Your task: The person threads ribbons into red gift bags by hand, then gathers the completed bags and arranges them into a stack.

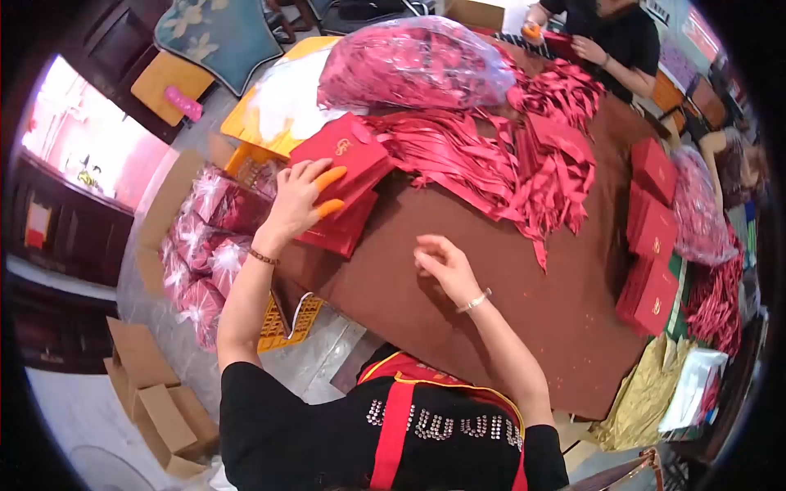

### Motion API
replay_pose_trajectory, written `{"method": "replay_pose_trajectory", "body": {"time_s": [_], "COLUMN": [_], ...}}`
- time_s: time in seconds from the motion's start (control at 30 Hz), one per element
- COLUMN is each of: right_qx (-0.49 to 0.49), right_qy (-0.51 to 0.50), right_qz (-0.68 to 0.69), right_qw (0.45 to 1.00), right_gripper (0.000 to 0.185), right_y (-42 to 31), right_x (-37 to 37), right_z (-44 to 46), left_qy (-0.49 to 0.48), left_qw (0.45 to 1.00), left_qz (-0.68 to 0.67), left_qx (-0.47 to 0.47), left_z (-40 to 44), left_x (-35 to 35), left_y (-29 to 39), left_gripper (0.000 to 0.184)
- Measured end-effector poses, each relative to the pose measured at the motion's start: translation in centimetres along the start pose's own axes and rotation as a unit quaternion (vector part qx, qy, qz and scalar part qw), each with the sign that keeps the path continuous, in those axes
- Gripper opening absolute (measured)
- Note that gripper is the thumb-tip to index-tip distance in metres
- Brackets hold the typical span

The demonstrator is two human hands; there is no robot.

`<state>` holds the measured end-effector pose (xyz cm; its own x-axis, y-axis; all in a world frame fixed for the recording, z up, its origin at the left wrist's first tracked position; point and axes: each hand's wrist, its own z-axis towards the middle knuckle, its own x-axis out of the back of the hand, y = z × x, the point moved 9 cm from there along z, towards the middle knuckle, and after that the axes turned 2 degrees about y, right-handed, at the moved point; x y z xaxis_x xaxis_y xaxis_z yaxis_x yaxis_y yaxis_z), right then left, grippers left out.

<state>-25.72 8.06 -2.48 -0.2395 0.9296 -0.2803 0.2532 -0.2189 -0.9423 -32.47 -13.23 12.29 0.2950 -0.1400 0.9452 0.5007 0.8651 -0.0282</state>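
Observation:
My left hand point(299, 200) lies against a red gift bag point(348, 147) with a gold emblem, at the left edge of the table. Its fingers are stretched out and spread on the bag, and two of them wear orange finger covers. More red bags point(348, 233) lie beneath. Above the brown tabletop, my right hand point(444, 266) is loosely curled, with nothing visible in it. Beyond both hands spreads a heap of red ribbons point(458, 159).
A clear plastic sack of red material point(413, 65) lies at the back. Red bag stacks point(651, 233) stand on the right. Wrapped red bundles point(205, 245) fill a carton at left, near a yellow crate point(307, 323). A co-worker point(610, 45) handles something red across the table.

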Motion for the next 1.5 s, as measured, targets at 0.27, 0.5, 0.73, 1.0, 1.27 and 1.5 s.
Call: {"method": "replay_pose_trajectory", "body": {"time_s": [0.27,0.5,0.73,1.0,1.27,1.5], "right_qx": [-0.050,0.075,0.047,0.018,-0.081,-0.165], "right_qy": [-0.002,0.027,0.092,0.102,0.047,0.023], "right_qz": [0.059,0.161,0.085,0.198,0.195,0.164], "right_qw": [0.997,0.984,0.991,0.975,0.976,0.972], "right_gripper": [0.081,0.082,0.080,0.077,0.061,0.064], "right_y": [-4.9,-8.1,-2.2,-2.1,0.9,-0.8], "right_x": [-6.4,-9.9,-10.8,-11.0,-11.0,-9.5], "right_z": [11.6,14.8,17.1,13.8,13.7,11.3], "left_qy": [0.057,0.033,0.066,-0.019,-0.061,-0.148], "left_qw": [0.965,0.926,0.843,0.874,0.680,0.625], "left_qz": [-0.128,-0.288,-0.417,-0.307,-0.578,-0.658], "left_qx": [0.220,0.242,0.333,0.375,0.447,0.394], "left_z": [2.9,1.6,-3.3,-5.1,-6.1,-4.7], "left_x": [-0.8,-3.0,-7.4,-6.8,-13.6,-12.6], "left_y": [-8.3,-10.2,-16.0,-11.7,-13.7,-9.9], "left_gripper": [0.046,0.042,0.059,0.056,0.089,0.077]}}
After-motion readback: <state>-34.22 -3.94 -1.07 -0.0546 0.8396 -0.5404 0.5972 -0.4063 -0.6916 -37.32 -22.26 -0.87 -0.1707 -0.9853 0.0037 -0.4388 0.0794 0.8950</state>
